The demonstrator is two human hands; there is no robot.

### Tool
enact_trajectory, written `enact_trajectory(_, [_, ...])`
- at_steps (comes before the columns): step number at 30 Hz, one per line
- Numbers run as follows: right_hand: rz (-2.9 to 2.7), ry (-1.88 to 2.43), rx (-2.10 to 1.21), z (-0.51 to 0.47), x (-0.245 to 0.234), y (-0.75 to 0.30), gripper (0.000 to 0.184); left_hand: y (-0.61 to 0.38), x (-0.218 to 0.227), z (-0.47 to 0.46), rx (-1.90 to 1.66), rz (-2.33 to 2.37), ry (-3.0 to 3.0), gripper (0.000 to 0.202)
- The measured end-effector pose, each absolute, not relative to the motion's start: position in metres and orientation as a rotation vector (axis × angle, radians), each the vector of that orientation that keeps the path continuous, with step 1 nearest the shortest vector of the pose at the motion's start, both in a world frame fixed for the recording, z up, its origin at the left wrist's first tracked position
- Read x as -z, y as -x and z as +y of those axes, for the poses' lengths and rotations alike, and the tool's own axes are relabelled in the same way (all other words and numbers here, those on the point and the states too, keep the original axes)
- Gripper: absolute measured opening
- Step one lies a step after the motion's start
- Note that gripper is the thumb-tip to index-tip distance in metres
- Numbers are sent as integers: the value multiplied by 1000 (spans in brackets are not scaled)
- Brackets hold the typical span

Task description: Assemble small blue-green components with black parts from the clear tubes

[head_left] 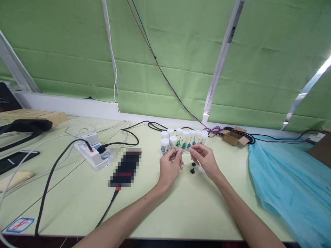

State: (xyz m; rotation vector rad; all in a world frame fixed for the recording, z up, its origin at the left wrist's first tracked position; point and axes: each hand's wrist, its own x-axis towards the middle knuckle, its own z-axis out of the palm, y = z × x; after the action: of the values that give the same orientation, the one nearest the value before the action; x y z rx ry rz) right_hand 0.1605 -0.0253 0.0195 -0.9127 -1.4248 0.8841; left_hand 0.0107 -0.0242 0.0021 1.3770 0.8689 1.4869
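My left hand [170,167] and my right hand [204,159] meet over the pale green table [160,210], fingers pinched together on a small clear vial held between them. Just behind the hands stands a group of several clear vials [184,138] with white caps, some holding green or blue bits. Two small black pieces [192,167] and a white cap [200,169] lie on the table under my right hand.
A white power strip [91,153] with plugged cables sits left of centre, beside a blurred dark device [125,167]. A blue cloth [289,182] covers the right side. A small open cardboard box [234,136] stands behind. Black cables cross the left half.
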Motion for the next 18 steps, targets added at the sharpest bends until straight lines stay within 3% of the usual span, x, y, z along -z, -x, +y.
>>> enact_trajectory(18, [-1274, 927, -963, -20, -16, -162, 40, -13, 2, -29, -1493, 812, -1604, 23])
